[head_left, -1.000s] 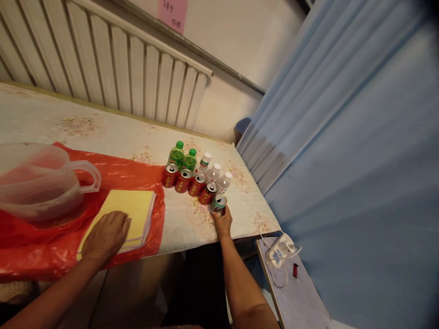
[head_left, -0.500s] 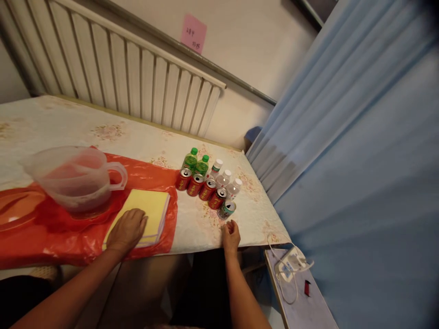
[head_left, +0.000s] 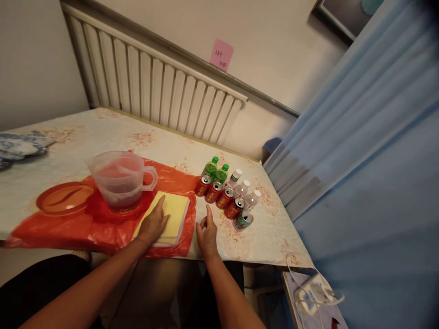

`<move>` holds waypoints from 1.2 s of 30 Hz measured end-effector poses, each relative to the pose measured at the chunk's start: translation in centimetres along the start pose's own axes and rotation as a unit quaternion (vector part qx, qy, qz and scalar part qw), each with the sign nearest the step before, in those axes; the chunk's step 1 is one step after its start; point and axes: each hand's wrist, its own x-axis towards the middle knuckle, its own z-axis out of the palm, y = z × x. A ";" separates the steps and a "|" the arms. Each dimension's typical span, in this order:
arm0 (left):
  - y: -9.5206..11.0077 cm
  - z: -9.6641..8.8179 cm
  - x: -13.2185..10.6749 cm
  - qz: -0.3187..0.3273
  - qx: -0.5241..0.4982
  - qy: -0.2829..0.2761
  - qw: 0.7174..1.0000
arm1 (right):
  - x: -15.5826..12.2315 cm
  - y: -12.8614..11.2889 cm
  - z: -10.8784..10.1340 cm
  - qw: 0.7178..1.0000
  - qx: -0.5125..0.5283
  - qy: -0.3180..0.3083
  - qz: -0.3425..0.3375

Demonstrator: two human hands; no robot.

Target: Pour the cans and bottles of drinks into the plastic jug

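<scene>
My left hand [head_left: 152, 225] lies on a stack of flat yellow sheets [head_left: 176, 210] with pale purple edges, its index finger stretched out over the top sheet. My right hand [head_left: 207, 234] is over the tablecloth between the stack and the cans, index finger raised and thumb apart, holding nothing. To its right, red cans [head_left: 225, 198] stand in a slanted row that ends in a pale green can [head_left: 243, 221]. Behind them are green-capped bottles [head_left: 221, 174] and clear white-capped bottles [head_left: 253, 200]. Left of the stack stands a translucent pitcher [head_left: 118, 180] with liquid in it.
An orange-red plastic sheet [head_left: 51, 233] lies under the pitcher, the stack and an orange plate-like lid [head_left: 65, 198]. A patterned cloth [head_left: 22, 146] lies far left on the flowered tablecloth [head_left: 109, 128]. A power strip [head_left: 313, 294] with cords sits lower right, by a blue curtain [head_left: 370, 183].
My right hand has moved left, from beside the pale green can towards the yellow stack, and its index finger has straightened. My left index finger now points forward. The view has turned left.
</scene>
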 end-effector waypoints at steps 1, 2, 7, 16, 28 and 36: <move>0.2 -0.1 0.0 -0.016 -0.004 -0.010 1.000 | 0.4 -0.3 0.6 1.000 -0.004 -0.020 -0.006; 0.3 -0.1 0.0 -0.030 -0.004 -0.017 0.999 | 0.8 -0.3 1.2 0.999 -0.008 -0.038 -0.008; 0.9 -0.5 0.2 -0.064 0.039 -0.052 0.996 | 2.1 2.2 3.6 0.996 -0.032 -0.080 0.016; 1.6 -0.8 0.2 -0.072 0.083 -0.070 0.992 | 2.3 4.2 4.6 0.996 -0.043 -0.063 0.039; 1.6 -0.6 0.0 -0.062 0.093 -0.067 0.991 | 2.1 4.0 4.5 0.997 -0.037 -0.061 0.040; 1.5 -0.3 0.0 -0.066 0.105 -0.060 0.990 | 2.1 4.1 4.5 0.993 -0.069 -0.081 0.047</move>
